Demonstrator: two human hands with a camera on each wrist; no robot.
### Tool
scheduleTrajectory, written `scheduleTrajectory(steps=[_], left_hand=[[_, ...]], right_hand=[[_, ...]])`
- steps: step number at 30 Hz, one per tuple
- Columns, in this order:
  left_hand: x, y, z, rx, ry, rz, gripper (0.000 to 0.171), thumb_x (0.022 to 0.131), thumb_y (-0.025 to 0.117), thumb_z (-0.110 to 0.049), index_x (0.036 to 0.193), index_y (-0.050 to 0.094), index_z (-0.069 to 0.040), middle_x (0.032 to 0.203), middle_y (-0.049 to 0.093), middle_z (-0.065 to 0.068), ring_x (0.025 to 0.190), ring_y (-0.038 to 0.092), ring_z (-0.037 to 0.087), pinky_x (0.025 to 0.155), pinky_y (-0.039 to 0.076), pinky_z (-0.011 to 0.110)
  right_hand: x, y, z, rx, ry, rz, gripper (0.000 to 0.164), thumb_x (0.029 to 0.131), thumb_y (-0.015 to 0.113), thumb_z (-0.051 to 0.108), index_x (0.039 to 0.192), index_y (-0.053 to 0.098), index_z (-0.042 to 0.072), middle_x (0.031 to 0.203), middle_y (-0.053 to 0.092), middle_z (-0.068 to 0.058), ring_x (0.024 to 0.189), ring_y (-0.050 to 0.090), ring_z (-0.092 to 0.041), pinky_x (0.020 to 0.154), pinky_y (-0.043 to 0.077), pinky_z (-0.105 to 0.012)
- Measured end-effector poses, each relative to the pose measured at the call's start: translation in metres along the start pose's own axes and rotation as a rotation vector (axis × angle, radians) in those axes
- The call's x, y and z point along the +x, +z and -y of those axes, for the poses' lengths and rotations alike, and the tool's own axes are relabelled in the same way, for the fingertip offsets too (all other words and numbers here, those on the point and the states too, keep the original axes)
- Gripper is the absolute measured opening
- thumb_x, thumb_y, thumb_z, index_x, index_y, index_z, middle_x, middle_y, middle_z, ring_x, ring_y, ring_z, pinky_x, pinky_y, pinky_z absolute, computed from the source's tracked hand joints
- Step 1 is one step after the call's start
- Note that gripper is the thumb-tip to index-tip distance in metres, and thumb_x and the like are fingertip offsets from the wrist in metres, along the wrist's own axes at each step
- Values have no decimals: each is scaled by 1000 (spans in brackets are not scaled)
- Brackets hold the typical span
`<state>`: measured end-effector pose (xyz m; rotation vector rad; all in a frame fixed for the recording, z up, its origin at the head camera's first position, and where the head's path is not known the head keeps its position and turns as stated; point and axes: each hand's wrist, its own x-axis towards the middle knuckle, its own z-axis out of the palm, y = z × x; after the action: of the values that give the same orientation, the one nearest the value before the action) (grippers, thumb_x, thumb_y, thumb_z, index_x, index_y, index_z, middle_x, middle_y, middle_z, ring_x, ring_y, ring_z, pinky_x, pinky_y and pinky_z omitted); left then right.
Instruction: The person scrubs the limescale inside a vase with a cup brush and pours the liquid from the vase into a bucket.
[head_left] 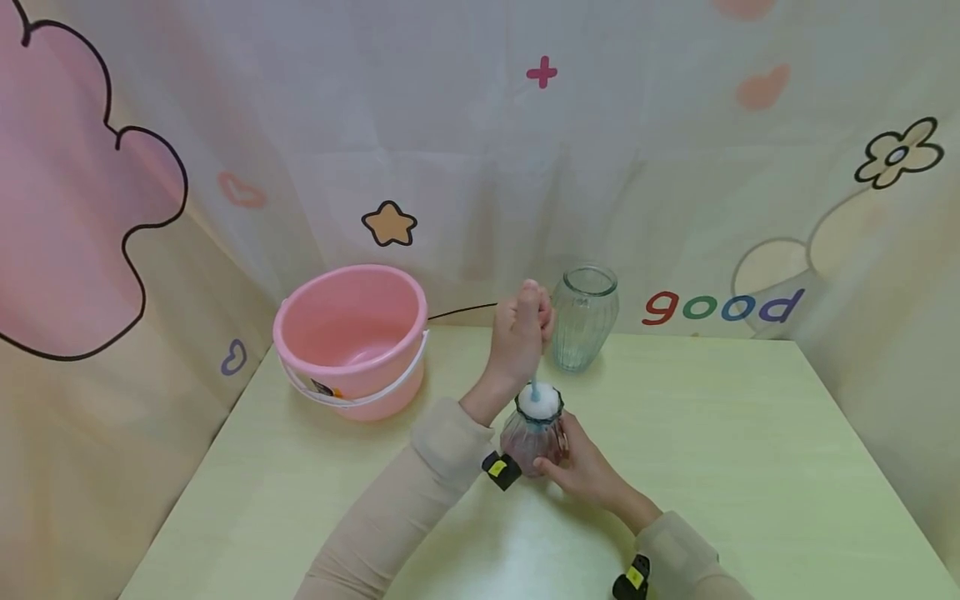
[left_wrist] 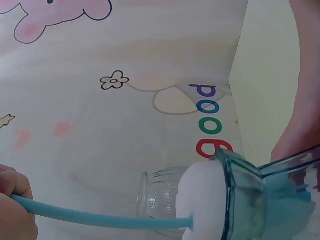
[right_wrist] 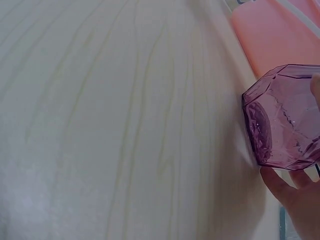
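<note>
My left hand (head_left: 521,325) grips the upper end of a thin light-blue handle (left_wrist: 100,218). A white sponge head (head_left: 542,402) at its lower end fills the mouth of a ribbed glass vase (head_left: 528,442), teal at the neck and purple toward the base. My right hand (head_left: 588,471) holds this vase from the right side, with fingers and thumb around its lower body. In the right wrist view the faceted purple base (right_wrist: 285,120) shows, with fingertips near its lower edge. Whether the base touches the table cannot be told.
A pink bucket (head_left: 352,325) with a white handle stands at the back left. A taller clear glass vase (head_left: 585,325) is upright behind the hands, near the printed curtain (head_left: 465,125). The pale wood-grain table (head_left: 712,433) extends to the right.
</note>
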<state>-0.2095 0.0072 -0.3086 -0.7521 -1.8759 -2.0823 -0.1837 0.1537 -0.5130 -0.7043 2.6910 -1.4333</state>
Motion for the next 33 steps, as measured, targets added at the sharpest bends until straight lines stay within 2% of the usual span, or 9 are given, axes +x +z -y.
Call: scheduleTrajectory(steps=[5,10,14,17,22,25,27,31,33], left_hand=[[-2,4,-6,37,31,12,47,98,25,-27,58,30,-4,48,27,-6,40,25,8,40,19,22],[-3,3,-5,38,-8,3,43,98,25,-23,58,31,-8,48,28,-6,40,25,9,39,20,22],[0,2,13,23,0,5,55,97,26,-47,59,31,-7,47,28,-3,38,24,13,37,20,25],[3,3,27,6,16,11,62,93,26,-59,59,31,-8,46,27,-3,37,24,14,36,19,25],[5,5,29,-3,27,27,55,97,26,-44,60,32,-5,46,28,-2,38,25,13,37,20,25],[5,7,27,7,17,37,59,97,25,-49,60,32,-4,47,28,-2,38,25,12,38,20,24],[3,8,24,24,7,46,59,97,25,-48,59,32,-3,47,29,-3,39,27,11,39,20,23],[-4,9,7,30,7,44,58,99,26,-41,58,30,-1,47,29,-5,41,27,8,42,20,21],[-5,8,5,23,16,42,60,99,26,-42,57,29,1,47,28,-6,40,26,8,41,19,21]], right_hand=[[1,1,-2,-4,-20,-9,80,81,70,16,141,19,5,140,34,-18,128,37,-35,99,35,-53],[1,2,1,-1,-25,-4,79,81,70,15,141,20,5,140,35,-17,128,37,-34,100,34,-53],[-2,-3,19,-10,-26,-5,76,81,69,9,139,21,1,138,35,-21,128,36,-37,100,32,-54],[-2,-4,22,-10,-23,-17,76,80,69,4,138,21,-2,137,36,-24,127,37,-39,99,33,-55],[-1,-2,4,-9,-13,-20,79,80,70,10,141,19,4,139,35,-19,128,36,-34,100,33,-53],[-1,-3,2,-8,-7,-17,79,80,71,13,141,20,5,139,35,-17,127,37,-33,99,35,-51],[-1,-3,1,-1,0,-18,79,80,71,13,141,20,6,139,35,-17,125,39,-32,97,37,-51],[-1,-2,1,9,2,-9,80,80,71,14,141,20,6,138,36,-16,124,40,-31,96,38,-51],[-1,-2,1,8,3,-2,80,80,71,14,141,19,7,139,36,-16,124,40,-30,96,38,-51]])
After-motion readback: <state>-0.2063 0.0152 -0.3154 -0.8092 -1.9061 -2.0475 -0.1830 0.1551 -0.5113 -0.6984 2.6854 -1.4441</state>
